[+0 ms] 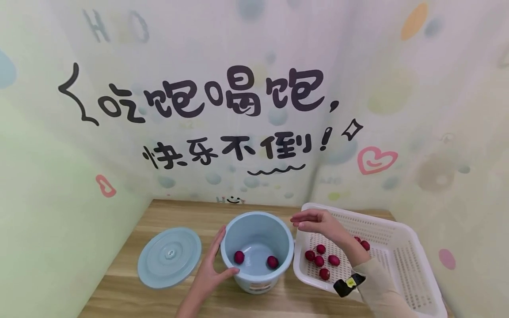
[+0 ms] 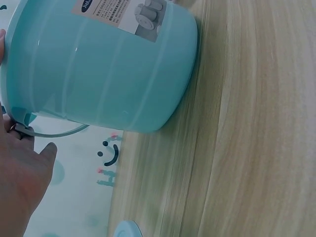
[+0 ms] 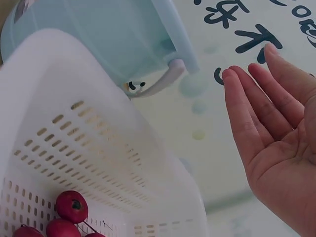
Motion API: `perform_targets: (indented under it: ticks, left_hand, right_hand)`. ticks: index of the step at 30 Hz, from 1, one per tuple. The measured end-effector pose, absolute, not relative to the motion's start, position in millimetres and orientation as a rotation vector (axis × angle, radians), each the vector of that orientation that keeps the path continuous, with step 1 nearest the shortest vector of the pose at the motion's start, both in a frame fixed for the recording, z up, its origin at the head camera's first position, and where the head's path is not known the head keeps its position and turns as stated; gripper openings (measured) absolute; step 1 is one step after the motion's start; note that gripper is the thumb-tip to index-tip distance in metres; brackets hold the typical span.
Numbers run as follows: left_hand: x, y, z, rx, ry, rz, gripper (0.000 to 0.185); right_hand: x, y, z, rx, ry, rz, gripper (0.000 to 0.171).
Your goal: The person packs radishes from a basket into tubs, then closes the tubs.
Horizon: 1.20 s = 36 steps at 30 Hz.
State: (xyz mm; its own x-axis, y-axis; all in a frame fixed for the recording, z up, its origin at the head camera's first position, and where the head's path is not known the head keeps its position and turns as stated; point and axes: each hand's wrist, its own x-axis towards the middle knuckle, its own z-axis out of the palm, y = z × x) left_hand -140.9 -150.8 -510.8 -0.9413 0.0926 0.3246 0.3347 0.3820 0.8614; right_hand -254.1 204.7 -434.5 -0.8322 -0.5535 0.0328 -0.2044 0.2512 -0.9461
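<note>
1. A person's left hand [image 1: 209, 270] rests against the outer left wall of a pale blue bucket [image 1: 256, 229] on a wooden table [image 1: 159, 216]; the fingers lie straight along the side and the thumb reaches across the near wall, so the palm presses rather than grips; the left wrist view shows the palm [image 2: 22, 173] beside the bucket's wall [image 2: 98, 69] and its thin handle.
2. Two red fruits [image 1: 239, 257] lie on the bucket's floor, well apart from each other; one is near the left wall, the other [image 1: 272, 262] near the right.
3. The right hand [image 1: 318, 222] hovers with flat, relaxed fingers over the gap between the bucket's rim and a white slotted basket [image 1: 401, 247]; it holds nothing; the right wrist view shows the palm [image 3: 276, 148] empty, fingers together and straight.
4. The basket stands just beside the bucket on its right; several more red fruits [image 1: 319, 260] sit in its near left corner, a couple more partly hidden behind the right forearm; three show in the right wrist view [image 3: 71, 206].
5. The bucket's round blue lid [image 1: 169, 257] lies flat on the table to the left, apart from the bucket; a wall with painted lettering [image 1: 222, 92] stands behind.
</note>
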Motion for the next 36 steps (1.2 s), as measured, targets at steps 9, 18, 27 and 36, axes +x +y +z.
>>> perform_targets:
  ticks: [9, 18, 27, 36]
  left_hand:
    - [-140, -151, -512, -0.327, -2.429, -1.629, 0.104]
    - [-141, -151, -512, -0.343, -2.432, -1.585, 0.105]
    - [-141, -151, -511, -0.366, -2.428, -1.605, 0.106]
    - [-140, -152, -511, -0.338, -2.447, -1.589, 0.105]
  right_hand:
    - [-262, 216, -434, -0.677, 2.174, -1.651, 0.043]
    - [-271, 232, -439, -0.624, 2.226, -1.653, 0.045]
    - [-278, 248, -449, -0.485, 2.272, -1.655, 0.049]
    - [-281, 262, -464, -0.431, 2.313, -1.648, 0.047]
